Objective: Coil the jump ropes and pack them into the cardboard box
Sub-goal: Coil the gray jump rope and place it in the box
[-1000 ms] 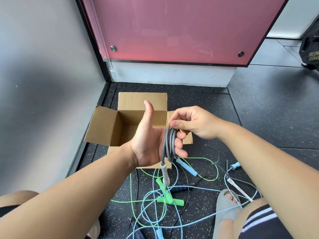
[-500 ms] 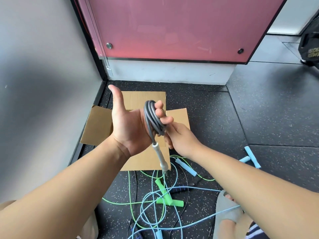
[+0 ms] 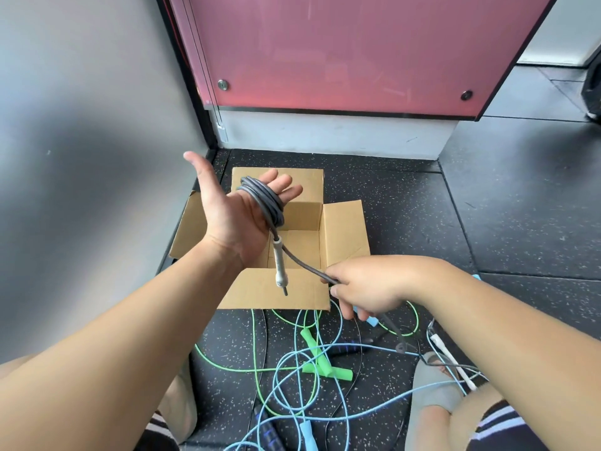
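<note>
Over cardboard box point(image 3: 344, 232): grey jump rope point(image 3: 264, 200) coiled round straight left hand point(image 3: 232, 222) fingers point(image 3: 283, 183); right hand point(image 3: 367, 288) fingers point(image 3: 345, 308) gripping loose strand.

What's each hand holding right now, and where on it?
The grey jump rope: its coils loop round straight fingers of the left hand; the right hand grips its loose cord.

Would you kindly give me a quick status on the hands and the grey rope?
Left hand open, grey rope coiled round fingers. Right hand grips its loose length. Box open, nothing blocking it.
</note>
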